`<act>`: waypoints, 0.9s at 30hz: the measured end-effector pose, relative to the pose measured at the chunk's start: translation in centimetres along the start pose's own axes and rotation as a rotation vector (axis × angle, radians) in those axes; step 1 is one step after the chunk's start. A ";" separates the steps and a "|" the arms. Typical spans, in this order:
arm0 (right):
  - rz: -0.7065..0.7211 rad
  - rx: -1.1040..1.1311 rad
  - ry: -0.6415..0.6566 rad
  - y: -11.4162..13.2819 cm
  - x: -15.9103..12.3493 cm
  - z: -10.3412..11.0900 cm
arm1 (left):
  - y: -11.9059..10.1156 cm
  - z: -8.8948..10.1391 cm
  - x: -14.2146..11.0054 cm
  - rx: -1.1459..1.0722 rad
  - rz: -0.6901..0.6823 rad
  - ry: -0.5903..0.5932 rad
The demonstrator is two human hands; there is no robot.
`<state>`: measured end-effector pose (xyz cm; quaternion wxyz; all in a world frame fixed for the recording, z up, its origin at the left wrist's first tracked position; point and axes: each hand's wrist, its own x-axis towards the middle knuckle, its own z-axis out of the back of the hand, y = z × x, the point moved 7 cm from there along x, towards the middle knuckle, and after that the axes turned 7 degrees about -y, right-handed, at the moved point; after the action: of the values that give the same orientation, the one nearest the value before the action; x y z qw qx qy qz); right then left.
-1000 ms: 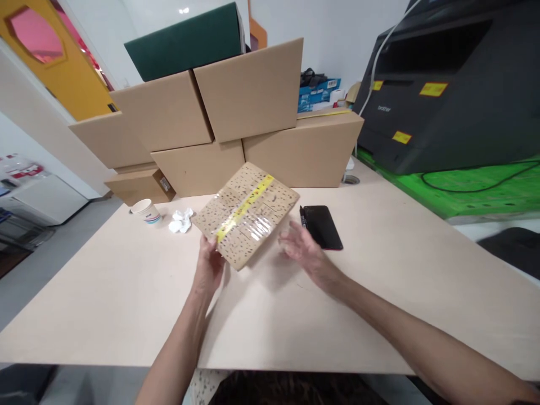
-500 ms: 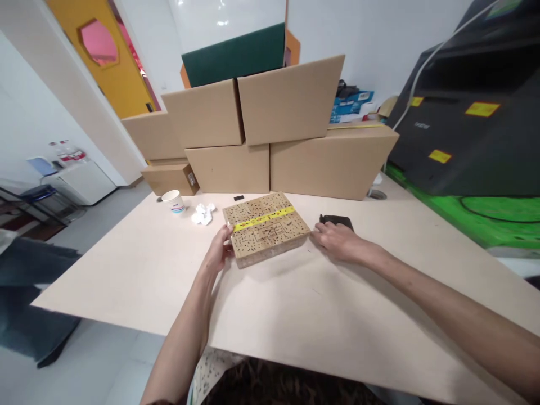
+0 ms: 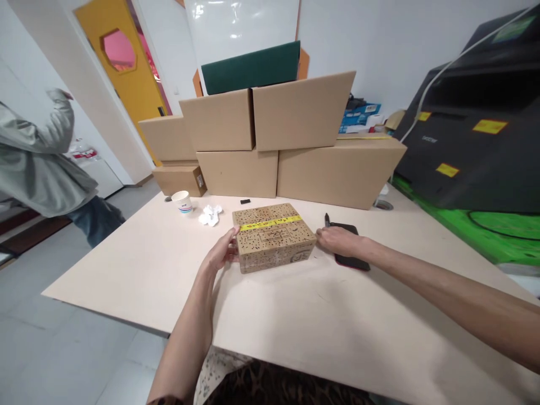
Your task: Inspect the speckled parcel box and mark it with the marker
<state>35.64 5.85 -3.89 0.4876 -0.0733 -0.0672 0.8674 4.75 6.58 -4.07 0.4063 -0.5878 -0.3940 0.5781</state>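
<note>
A speckled cardboard box [image 3: 278, 247] with yellow tape across its top sits on the table in front of me. My left hand [image 3: 223, 250] grips its left end, thumb at the top edge and fingers along the side. By the box's right corner is my right hand [image 3: 340, 241], fingers curled in, their tips close to or touching that corner. A black marker [image 3: 327, 220] shows just beyond the right hand, its lower part hidden. Partly under that hand and wrist lies a black tablet-like device [image 3: 353, 262]. Whether the right fingers grip the marker or the box is hidden.
Large cardboard boxes [image 3: 304, 109] are stacked at the back, a green box [image 3: 253, 68] on top. A paper cup [image 3: 182, 202], crumpled tissue [image 3: 210, 215] and small black piece [image 3: 245, 201] lie left. A black printer [image 3: 455, 146] stands right. Another person [image 3: 42, 152] is at far left.
The box has come down from a tilted hold in my left hand to the table. My right hand moved from above the table to beside the box's right corner. Another person appeared at left.
</note>
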 end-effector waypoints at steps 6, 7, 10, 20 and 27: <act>-0.114 0.025 -0.128 -3.3 -0.6 0.4 | -0.1 0.4 0.2 0.025 -0.047 0.009; -0.154 0.030 -0.165 -4.2 -0.6 0.6 | -0.1 0.4 0.1 0.029 -0.054 0.013; -0.189 -0.004 -0.173 -6.3 -0.1 0.4 | -0.2 0.5 0.1 0.048 -0.059 0.014; 0.089 -0.040 0.013 -6.7 2.6 -1.9 | 0.1 0.6 0.2 0.108 -0.053 0.055; 0.132 -0.079 0.056 -6.8 2.2 -2.0 | -0.2 0.5 0.0 0.096 -0.072 0.038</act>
<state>40.58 11.30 -4.67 0.4277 -0.1211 -0.0828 0.8919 4.22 6.66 -3.93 0.4616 -0.5640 -0.3790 0.5702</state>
